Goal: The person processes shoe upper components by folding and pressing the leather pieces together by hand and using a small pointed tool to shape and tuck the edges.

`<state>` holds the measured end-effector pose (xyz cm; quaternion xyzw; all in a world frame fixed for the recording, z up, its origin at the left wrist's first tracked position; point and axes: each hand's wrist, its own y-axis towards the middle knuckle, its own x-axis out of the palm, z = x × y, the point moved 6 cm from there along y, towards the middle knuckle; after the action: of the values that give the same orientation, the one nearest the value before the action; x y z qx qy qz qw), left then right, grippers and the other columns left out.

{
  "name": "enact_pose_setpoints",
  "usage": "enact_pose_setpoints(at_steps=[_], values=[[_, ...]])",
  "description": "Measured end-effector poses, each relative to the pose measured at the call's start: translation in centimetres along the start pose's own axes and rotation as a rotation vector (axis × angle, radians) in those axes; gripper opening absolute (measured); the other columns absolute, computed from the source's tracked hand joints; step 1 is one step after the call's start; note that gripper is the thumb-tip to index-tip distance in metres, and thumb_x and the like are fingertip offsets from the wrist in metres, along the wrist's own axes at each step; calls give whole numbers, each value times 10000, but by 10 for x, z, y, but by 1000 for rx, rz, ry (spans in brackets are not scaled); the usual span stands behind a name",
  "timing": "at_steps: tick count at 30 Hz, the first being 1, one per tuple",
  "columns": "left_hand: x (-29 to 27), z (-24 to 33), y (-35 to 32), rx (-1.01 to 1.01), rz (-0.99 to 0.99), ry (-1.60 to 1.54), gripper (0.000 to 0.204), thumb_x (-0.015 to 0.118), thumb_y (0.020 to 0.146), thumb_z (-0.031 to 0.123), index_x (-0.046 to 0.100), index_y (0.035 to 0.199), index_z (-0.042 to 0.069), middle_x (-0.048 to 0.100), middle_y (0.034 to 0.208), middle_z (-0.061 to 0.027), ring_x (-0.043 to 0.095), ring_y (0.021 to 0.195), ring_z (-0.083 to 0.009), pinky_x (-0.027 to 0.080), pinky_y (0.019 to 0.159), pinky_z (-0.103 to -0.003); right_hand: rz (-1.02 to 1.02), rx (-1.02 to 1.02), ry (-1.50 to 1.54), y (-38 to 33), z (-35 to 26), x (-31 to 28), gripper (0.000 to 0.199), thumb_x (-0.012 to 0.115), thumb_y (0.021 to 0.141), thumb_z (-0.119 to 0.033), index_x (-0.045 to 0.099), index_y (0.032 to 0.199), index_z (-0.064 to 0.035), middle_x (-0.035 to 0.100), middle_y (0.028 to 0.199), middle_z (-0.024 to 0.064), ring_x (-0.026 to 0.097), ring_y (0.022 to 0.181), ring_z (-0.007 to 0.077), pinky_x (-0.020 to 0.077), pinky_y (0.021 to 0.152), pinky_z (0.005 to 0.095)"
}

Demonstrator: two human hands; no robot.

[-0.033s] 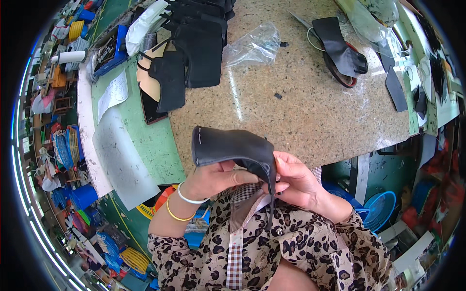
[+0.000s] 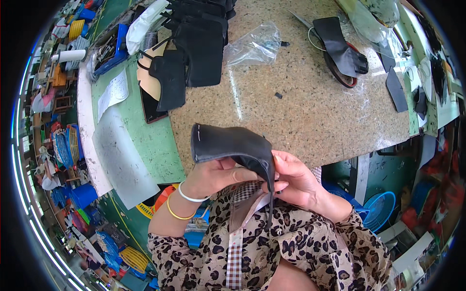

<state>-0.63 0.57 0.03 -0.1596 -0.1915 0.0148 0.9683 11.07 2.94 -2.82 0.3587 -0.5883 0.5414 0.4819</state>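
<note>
A curved black leather shoe upper (image 2: pixel 228 141) is held up in front of me, just over the table's near edge. It has light stitches at its left end and a thin strap (image 2: pixel 271 206) hanging down at its right. My left hand (image 2: pixel 221 175) grips it from below, with the thumb showing along its lower edge and some fingers hidden behind the leather. At the right end, my right hand (image 2: pixel 295 180) pinches the leather between thumb and fingers.
Stacked black cut pieces (image 2: pixel 201 58) lie at the back left, near a blue tray (image 2: pixel 112 51). A crumpled clear plastic bag (image 2: pixel 255 46) rests at the back. To the right, another black leather piece (image 2: pixel 335 46) lies over scissors (image 2: pixel 337 77). A blue basket (image 2: pixel 379 211) stands below the table.
The shoe upper's left end has risen very slightly, and my left hand has shifted a little with it. My right hand keeps its pinch.
</note>
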Motion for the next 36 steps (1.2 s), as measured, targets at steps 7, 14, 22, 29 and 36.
enact_pose_setpoints(at_steps=[7, 14, 22, 29, 36], values=[[6, 4, 10, 130, -29, -48, 240, 639, 813, 26, 556, 1034, -13, 623, 961, -66, 595, 853, -113, 495, 753, -246, -37, 32, 172, 4, 3, 4, 212, 539, 909, -245, 536, 990, -50, 457, 740, -47, 330, 561, 12, 246, 427, 134], [4, 5, 24, -30, 313, 294, 187, 723, 756, 120, 613, 838, -8, 644, 756, -25, 572, 669, -56, 478, 627, -210, 569, -198, -744, -52, -47, -5, 329, 593, 866, -136, 542, 1165, -9, 545, 827, -30, 385, 577, 6, 279, 477, 144], [22, -14, 50, -153, 332, 361, 213, 749, 722, 148, 629, 805, -7, 649, 704, -35, 563, 595, -58, 465, 551, -230, 324, -782, -1499, -70, -85, 13, 223, 654, 744, 37, 680, 946, -55, 603, 802, 40, 564, 708, 108, 432, 592, 223], [30, -9, 51, -72, 339, 556, 210, 735, 732, 144, 602, 767, -16, 626, 652, -53, 541, 561, -66, 441, 519, -251, 424, -739, -1586, -65, -87, 5, 167, 690, 725, 9, 664, 878, -52, 587, 774, 36, 564, 678, 111, 432, 561, 225], [27, -14, 48, -146, 352, 522, 224, 722, 753, 152, 584, 796, -19, 609, 650, -43, 498, 553, -58, 417, 506, -252, 494, -843, -1769, -67, -92, 11, 227, 664, 704, 52, 652, 908, -46, 583, 789, 46, 525, 621, 122, 398, 526, 239]])
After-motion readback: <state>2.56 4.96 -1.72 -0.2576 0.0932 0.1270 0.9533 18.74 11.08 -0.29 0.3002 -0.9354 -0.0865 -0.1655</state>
